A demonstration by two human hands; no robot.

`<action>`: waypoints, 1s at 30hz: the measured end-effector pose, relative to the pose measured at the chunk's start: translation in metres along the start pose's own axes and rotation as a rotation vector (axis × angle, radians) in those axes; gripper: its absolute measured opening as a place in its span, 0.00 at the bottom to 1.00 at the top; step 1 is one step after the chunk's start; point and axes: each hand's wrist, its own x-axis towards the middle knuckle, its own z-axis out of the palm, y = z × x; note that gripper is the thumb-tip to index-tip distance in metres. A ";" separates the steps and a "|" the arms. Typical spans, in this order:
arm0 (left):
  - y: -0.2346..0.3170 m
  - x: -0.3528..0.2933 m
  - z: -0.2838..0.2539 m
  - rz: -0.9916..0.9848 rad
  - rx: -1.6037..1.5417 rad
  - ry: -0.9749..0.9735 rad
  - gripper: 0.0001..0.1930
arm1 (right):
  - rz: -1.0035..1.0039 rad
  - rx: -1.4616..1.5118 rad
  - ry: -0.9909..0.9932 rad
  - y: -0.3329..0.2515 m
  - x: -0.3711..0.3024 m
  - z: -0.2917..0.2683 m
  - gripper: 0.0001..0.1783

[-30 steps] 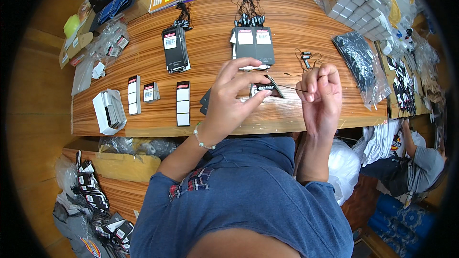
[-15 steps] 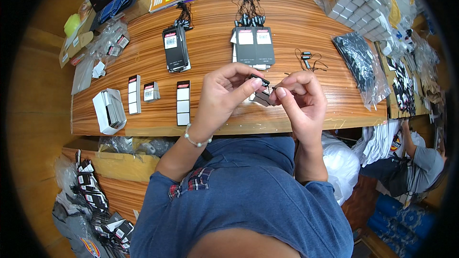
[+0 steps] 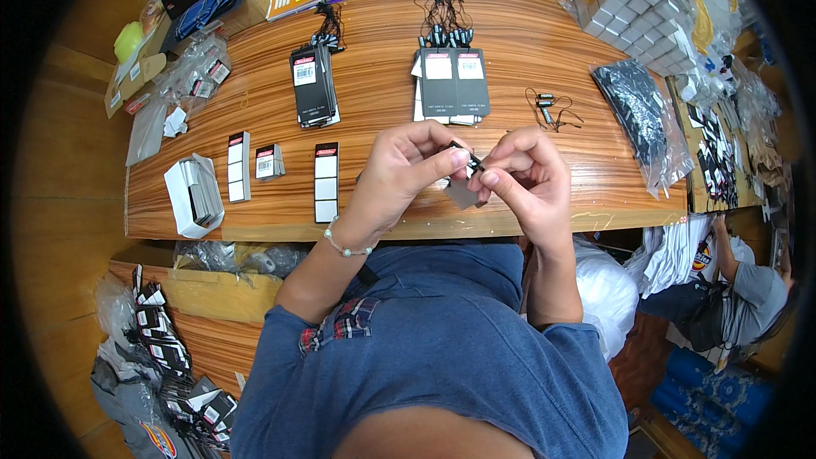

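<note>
My left hand, with a beaded bracelet at the wrist, pinches the black plastic seal of a hang tag string between thumb and fingers. Close against it, my right hand has thumb and forefinger pressed together at the string's other end; the fingers hide most of it. Below the fingertips shows a grey hang tag, mostly covered. Beyond my hands lie two side-by-side stacks of black hang tags, their strings spread at the top. A few loose black tag strings lie to the right.
Another strung tag stack lies left of centre. Nearer are strips of white-panelled labels, a small label stack and a white box of cards. A plastic bag of black strings lies right. Another person is at far right.
My hands have drawn closer together, the right moving slightly left. The black seal has tilted, and the tag below has turned its grey face into view.
</note>
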 end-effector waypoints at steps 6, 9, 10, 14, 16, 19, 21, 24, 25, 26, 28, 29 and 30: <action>0.003 -0.001 -0.001 -0.086 -0.098 -0.051 0.06 | 0.013 0.025 -0.029 0.005 0.000 -0.001 0.08; 0.004 -0.001 -0.001 -0.091 -0.098 -0.060 0.06 | -0.026 0.007 -0.020 0.006 0.000 0.001 0.07; 0.005 -0.001 -0.001 -0.088 -0.092 -0.060 0.06 | -0.042 0.000 -0.015 0.006 0.000 0.002 0.06; 0.006 -0.001 0.000 -0.100 -0.030 -0.065 0.06 | -0.069 -0.006 -0.025 0.008 -0.001 0.002 0.06; 0.006 -0.001 0.000 -0.101 -0.037 -0.069 0.06 | -0.092 -0.001 -0.016 0.007 -0.001 0.004 0.06; 0.009 -0.001 -0.001 -0.076 -0.054 -0.074 0.06 | -0.101 0.026 -0.017 0.006 0.000 0.006 0.05; 0.005 0.000 -0.002 -0.093 -0.079 -0.092 0.06 | -0.098 0.032 -0.020 0.007 -0.001 0.006 0.05; 0.008 -0.001 -0.001 -0.092 -0.061 -0.078 0.06 | -0.107 0.044 -0.009 0.008 -0.001 0.006 0.05; 0.010 -0.002 -0.001 -0.087 -0.044 -0.065 0.06 | -0.111 0.050 -0.004 0.009 0.000 0.007 0.05; 0.010 -0.002 -0.002 -0.090 -0.034 -0.076 0.06 | -0.110 0.049 -0.006 0.008 -0.001 0.007 0.05; 0.011 -0.001 -0.004 -0.093 -0.015 -0.096 0.06 | -0.108 0.048 -0.011 0.007 -0.002 0.007 0.05; 0.011 -0.001 -0.005 -0.092 0.004 -0.111 0.06 | -0.096 0.064 -0.023 0.007 -0.002 0.007 0.05; 0.013 0.000 -0.006 -0.091 0.024 -0.127 0.07 | -0.084 0.081 -0.036 0.007 -0.002 0.006 0.05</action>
